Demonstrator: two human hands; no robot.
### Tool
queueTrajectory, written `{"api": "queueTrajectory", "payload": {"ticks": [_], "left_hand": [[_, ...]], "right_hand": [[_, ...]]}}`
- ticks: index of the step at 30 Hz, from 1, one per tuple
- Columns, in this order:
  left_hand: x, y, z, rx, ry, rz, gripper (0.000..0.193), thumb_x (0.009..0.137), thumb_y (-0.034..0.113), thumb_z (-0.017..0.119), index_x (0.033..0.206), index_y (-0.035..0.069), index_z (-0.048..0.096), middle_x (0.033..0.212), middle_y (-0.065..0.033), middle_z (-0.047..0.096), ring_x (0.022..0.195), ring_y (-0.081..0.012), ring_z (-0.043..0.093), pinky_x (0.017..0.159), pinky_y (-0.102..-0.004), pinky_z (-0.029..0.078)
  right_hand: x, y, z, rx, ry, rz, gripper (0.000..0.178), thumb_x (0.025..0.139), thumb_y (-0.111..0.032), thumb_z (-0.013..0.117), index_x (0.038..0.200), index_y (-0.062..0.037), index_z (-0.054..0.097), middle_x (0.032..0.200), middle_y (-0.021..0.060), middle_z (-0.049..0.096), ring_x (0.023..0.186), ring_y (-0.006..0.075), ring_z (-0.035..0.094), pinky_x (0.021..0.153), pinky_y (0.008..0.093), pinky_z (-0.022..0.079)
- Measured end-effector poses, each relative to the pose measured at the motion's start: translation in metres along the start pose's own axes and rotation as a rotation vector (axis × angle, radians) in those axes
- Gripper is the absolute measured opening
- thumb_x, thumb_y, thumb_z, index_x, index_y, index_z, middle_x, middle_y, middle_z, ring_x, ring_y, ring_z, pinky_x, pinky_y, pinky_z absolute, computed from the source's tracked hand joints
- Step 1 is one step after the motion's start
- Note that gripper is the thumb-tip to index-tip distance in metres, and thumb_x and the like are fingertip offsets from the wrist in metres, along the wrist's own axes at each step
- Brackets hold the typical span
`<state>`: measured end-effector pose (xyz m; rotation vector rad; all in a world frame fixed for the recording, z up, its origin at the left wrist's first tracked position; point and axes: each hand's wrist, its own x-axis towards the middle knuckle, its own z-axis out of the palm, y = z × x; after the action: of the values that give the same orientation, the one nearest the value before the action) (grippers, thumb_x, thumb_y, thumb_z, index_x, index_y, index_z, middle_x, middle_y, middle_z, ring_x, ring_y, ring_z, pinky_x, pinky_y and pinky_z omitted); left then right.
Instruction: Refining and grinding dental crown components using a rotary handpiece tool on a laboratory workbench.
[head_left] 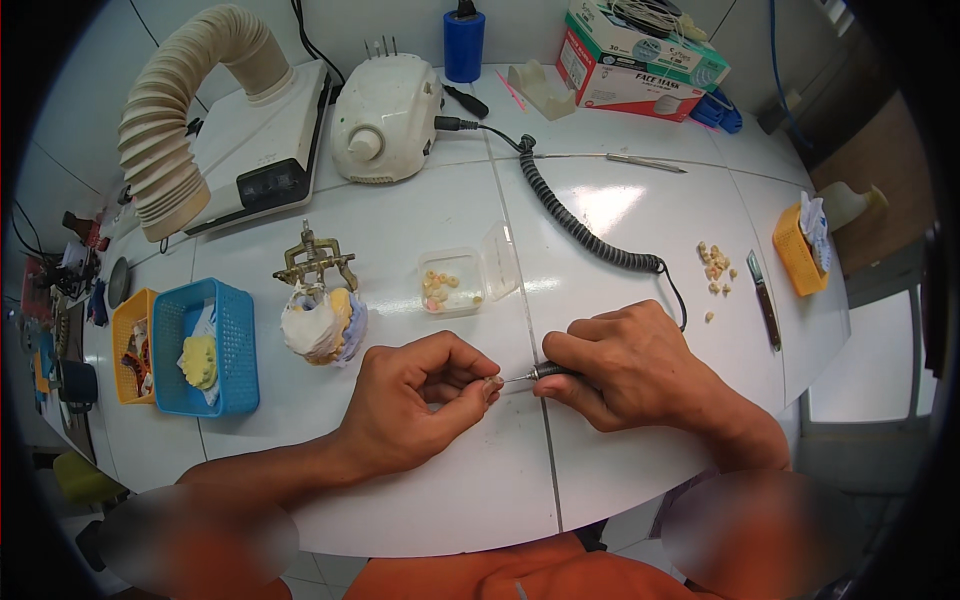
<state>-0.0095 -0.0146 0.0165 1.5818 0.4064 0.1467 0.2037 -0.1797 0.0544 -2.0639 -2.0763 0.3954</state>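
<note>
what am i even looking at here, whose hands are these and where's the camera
No robot: a person works bare-handed, seen through a wide lens worn on their own head, looking down. The right hand holds a dark, pen-like handpiece with a thin metal tip; the left hand pinches a small piece at that tip, too small to make out. On the white table are loose tooth-like pieces, similar bits in an open clear box, a knife, what looks like a dental model in a metal frame and a blue basket. Behind stands a white control unit with a coiled black cord.
</note>
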Motion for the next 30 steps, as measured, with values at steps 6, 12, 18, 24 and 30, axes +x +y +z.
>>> {"api": "queueTrajectory", "payload": {"ticks": [6, 12, 18, 24, 30], "left_hand": [[-0.0006, -0.0072, -0.0016, -0.096, 0.011, 0.065, 0.012, 0.099, -0.004, 0.068, 0.11, -0.007, 0.068, 0.106, -0.013, 0.078, 0.103, -0.0176, 0.078, 0.095, -0.0302, 0.065], [-0.0004, -0.0052, -0.0023, -0.111, -0.033, 0.063, 0.019, 0.095, -0.012, 0.058, 0.112, -0.005, 0.063, 0.111, -0.017, 0.076, 0.108, -0.0202, 0.076, 0.1, -0.0345, 0.063], [0.0008, -0.0054, -0.0006, -0.124, -0.014, 0.076, 0.015, 0.095, -0.011, 0.064, 0.108, -0.004, 0.063, 0.11, -0.0166, 0.076, 0.109, -0.02, 0.076, 0.1, -0.0348, 0.064], [0.0004, -0.0062, -0.0012, -0.082, -0.004, 0.073, 0.013, 0.096, -0.008, 0.07, 0.104, -0.003, 0.061, 0.11, -0.017, 0.076, 0.107, -0.02, 0.077, 0.099, -0.0338, 0.065], [-0.0007, -0.0076, -0.0037, -0.034, -0.029, 0.092, 0.013, 0.098, -0.008, 0.07, 0.108, -0.004, 0.062, 0.108, -0.0165, 0.076, 0.107, -0.0209, 0.077, 0.097, -0.0327, 0.065]], "right_hand": [[0.0008, 0.0069, 0.0009, 0.083, 0.013, -0.001, 0.043, 0.105, -0.05, 0.064, 0.088, -0.0106, 0.064, 0.063, 0.0073, 0.063, 0.052, 0.0337, 0.062, 0.049, 0.0456, 0.042], [-0.0003, 0.0078, -0.0008, 0.086, 0.01, -0.016, 0.044, 0.105, -0.05, 0.064, 0.087, -0.0104, 0.064, 0.062, 0.0071, 0.062, 0.051, 0.0339, 0.061, 0.049, 0.0456, 0.041], [-0.0012, 0.0089, 0.0001, 0.073, 0.006, -0.021, 0.044, 0.106, -0.051, 0.062, 0.09, -0.0108, 0.065, 0.062, 0.0071, 0.062, 0.052, 0.034, 0.062, 0.05, 0.0455, 0.042], [-0.0015, 0.0087, -0.0006, 0.067, -0.002, -0.032, 0.044, 0.106, -0.052, 0.061, 0.093, -0.0105, 0.067, 0.062, 0.0074, 0.062, 0.053, 0.0341, 0.063, 0.05, 0.0454, 0.043], [-0.002, 0.0066, 0.0001, 0.049, 0.003, -0.02, 0.044, 0.106, -0.052, 0.061, 0.094, -0.0104, 0.067, 0.062, 0.0081, 0.063, 0.054, 0.0344, 0.064, 0.05, 0.0453, 0.044]]}}
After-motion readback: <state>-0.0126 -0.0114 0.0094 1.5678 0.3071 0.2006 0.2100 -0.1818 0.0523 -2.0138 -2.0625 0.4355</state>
